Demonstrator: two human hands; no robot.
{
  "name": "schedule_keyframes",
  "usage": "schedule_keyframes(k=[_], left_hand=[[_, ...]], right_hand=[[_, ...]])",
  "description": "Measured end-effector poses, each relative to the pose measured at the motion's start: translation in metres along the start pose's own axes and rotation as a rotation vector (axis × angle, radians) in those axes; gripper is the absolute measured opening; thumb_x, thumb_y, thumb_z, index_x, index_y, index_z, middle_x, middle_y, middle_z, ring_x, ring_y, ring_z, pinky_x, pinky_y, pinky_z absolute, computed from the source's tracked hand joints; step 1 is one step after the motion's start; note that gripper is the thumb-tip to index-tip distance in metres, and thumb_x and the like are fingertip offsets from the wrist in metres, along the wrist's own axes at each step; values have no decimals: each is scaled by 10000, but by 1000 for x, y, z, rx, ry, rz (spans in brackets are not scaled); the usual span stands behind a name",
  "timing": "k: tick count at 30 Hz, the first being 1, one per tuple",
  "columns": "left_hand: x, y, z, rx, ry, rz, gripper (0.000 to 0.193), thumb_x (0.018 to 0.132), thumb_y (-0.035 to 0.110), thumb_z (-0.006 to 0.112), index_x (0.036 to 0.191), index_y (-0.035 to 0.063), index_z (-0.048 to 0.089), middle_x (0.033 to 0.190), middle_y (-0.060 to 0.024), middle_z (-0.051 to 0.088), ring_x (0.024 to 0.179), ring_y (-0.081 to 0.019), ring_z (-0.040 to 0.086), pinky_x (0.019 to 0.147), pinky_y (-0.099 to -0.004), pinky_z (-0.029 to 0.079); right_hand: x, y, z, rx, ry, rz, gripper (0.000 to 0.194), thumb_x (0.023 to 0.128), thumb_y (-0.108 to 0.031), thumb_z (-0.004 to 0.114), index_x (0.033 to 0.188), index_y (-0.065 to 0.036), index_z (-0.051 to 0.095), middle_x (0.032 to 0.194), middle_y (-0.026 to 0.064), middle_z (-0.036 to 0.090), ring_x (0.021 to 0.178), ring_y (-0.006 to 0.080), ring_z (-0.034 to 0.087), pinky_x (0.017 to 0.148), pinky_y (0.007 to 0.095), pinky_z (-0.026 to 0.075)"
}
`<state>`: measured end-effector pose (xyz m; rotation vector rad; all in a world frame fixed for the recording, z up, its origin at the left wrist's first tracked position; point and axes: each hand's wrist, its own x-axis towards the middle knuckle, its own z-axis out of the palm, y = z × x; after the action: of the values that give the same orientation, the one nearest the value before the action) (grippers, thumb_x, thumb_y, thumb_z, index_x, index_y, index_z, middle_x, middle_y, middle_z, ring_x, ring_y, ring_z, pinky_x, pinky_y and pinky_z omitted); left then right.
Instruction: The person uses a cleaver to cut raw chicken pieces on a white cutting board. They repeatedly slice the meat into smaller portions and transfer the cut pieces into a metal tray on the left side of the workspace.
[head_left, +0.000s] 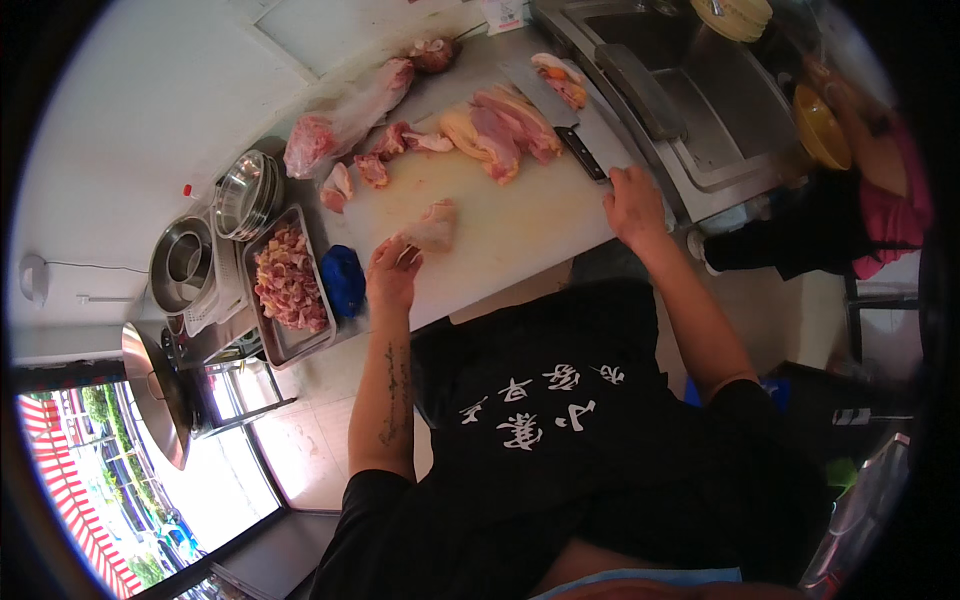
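Observation:
My left hand (393, 268) grips a pale, skin-on piece of raw poultry (436, 226) at the left side of the white cutting board (517, 217). At the board's right edge is my right hand (637, 206), its fingers beside the butt of a cleaver's black handle (582, 154). It does not wrap the handle; whether the fingertips touch it is unclear. The broad cleaver blade (541, 96) lies flat, pointing away from me. Large slabs of raw poultry with yellow skin (495, 135) lie at the board's far side. Smaller raw meat pieces (382, 154) lie left of them.
A metal tray of chopped meat (291, 281) and a blue bundle (343, 280) stand left. Stacked steel bowls (247, 195) and bagged meat (349, 120) are beyond. Right are a steel sink (712, 112) and another person's arm (862, 142) by a yellow bowl (821, 127).

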<state>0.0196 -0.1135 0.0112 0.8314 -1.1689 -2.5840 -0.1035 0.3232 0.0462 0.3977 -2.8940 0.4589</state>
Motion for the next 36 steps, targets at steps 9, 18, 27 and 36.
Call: schedule_keyframes(k=[9, 18, 27, 36], left_hand=[[-10, 21, -20, 659, 78, 231, 270, 947, 118, 705, 1177, -10, 650, 976, -92, 717, 833, -165, 669, 740, -283, 527], [1, 38, 32, 1200, -283, 37, 378, 950, 310, 776, 1166, 9, 707, 855, -45, 682, 724, -118, 610, 632, -273, 477], [7, 43, 54, 1463, -414, 175, 400, 881, 296, 758, 1126, -18, 721, 916, -143, 727, 815, -237, 680, 730, -358, 532], [-19, 43, 68, 1776, -470, 495, 340, 876, 237, 710, 1168, 65, 741, 1128, -190, 739, 1069, -398, 680, 957, -464, 527]], right_hand=[[-15, 9, -5, 1, -293, 138, 561, 885, -82, 641, 1412, -117, 451, 1261, 218, 555, 1181, 457, 567, 954, 554, 520], [-107, 24, -43, 67, -327, 303, 746, 841, -71, 680, 1523, -143, 386, 1399, 221, 544, 1193, 437, 615, 979, 517, 519], [-160, -10, -98, 527, -370, 219, 507, 930, -196, 669, 1412, -113, 534, 1013, 221, 723, 934, 433, 698, 831, 520, 538], [-82, -130, -34, 619, -498, -160, 282, 1036, -326, 595, 1156, -75, 549, 866, 237, 689, 843, 489, 656, 730, 582, 488]])
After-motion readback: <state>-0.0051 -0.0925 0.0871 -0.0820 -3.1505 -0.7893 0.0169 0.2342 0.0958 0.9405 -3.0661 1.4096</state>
